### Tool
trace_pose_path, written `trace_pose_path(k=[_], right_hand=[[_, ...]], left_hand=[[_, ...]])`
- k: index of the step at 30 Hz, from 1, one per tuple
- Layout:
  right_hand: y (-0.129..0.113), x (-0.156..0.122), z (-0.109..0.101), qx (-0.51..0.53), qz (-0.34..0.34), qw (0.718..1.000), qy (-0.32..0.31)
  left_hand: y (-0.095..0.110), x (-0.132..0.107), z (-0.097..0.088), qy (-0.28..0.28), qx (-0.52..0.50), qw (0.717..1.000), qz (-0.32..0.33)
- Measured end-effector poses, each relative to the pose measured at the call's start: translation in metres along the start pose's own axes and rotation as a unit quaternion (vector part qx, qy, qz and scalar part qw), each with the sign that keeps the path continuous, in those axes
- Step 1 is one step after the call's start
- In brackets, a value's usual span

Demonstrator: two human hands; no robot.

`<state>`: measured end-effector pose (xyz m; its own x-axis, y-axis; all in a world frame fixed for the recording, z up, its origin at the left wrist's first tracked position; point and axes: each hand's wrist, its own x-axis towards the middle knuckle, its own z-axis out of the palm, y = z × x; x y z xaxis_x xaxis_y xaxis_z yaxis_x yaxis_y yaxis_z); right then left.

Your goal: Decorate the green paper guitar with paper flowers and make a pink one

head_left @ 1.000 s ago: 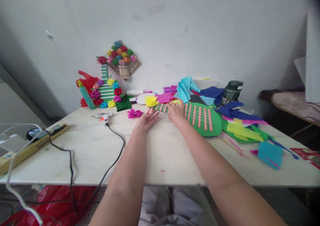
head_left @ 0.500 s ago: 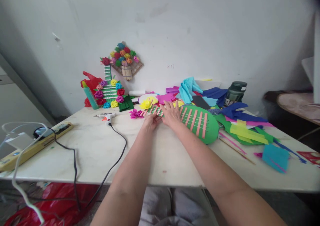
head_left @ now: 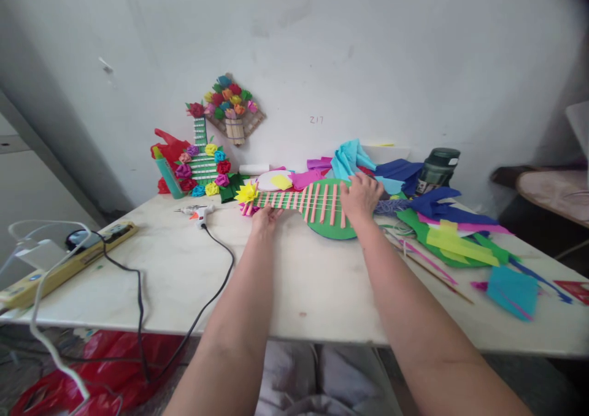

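Observation:
A green pipa-shaped paper craft [head_left: 318,210] lies across the table, its neck toward the left. Pink strips and pale strings run over its face. At the neck's end is a yellow paper flower [head_left: 247,193], partly covering a magenta flower [head_left: 248,210]. My left hand [head_left: 265,221] grips the near edge of the neck, with some fingers hidden beneath it. Over the rounded right end, my right hand [head_left: 362,196] holds the edge, thumb toward me and fingers reaching to the far side.
On the left lie a glue gun [head_left: 200,215] with its black cord and a yellow power strip [head_left: 69,262]. A flower-decorated pipa craft [head_left: 203,167] leans on the wall beside a glue bottle [head_left: 169,178]. Coloured paper [head_left: 460,244] and a dark jar [head_left: 437,170] are at right.
The green pipa craft has shifted left and turned more level. My right hand has moved from its neck to the rounded right end; my left hand has slid slightly left along the neck.

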<state>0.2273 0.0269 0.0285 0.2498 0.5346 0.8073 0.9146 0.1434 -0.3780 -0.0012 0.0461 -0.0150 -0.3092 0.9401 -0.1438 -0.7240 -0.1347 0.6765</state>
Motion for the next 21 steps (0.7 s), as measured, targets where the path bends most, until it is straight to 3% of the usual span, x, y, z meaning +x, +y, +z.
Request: trace_pose_path(k=[4,7,9,10,13,15,18,21], right_hand=[[0.026,0.008,0.002,0.002,0.148,0.986,-0.074],[0.043,0.015,0.006,0.074,0.269,0.945,-0.171],[0.052,0.016,0.011,0.165,0.32,0.913,-0.192],[0.055,0.015,0.014,0.234,0.353,0.884,-0.197],[0.056,0.008,0.021,0.422,0.432,0.762,-0.231],[0.051,0.001,0.024,0.468,0.455,0.716,-0.246],[0.04,-0.007,0.03,0.485,0.463,0.699,-0.248],[0.033,-0.013,0.039,0.452,0.464,0.729,-0.224]], left_hand=[[0.005,0.001,0.0,0.022,-0.003,1.0,-0.002],[0.008,0.0,-0.001,0.032,0.006,0.999,0.01],[0.009,0.001,-0.002,0.036,0.009,0.999,0.016],[0.01,0.001,-0.003,0.037,0.008,0.999,0.019],[0.013,0.003,-0.005,0.034,-0.002,0.999,0.035],[0.015,0.003,-0.006,0.033,-0.016,0.998,0.044],[0.016,0.0,-0.005,0.013,-0.029,0.998,0.047],[0.01,-0.003,-0.002,-0.033,0.003,0.999,0.042]])
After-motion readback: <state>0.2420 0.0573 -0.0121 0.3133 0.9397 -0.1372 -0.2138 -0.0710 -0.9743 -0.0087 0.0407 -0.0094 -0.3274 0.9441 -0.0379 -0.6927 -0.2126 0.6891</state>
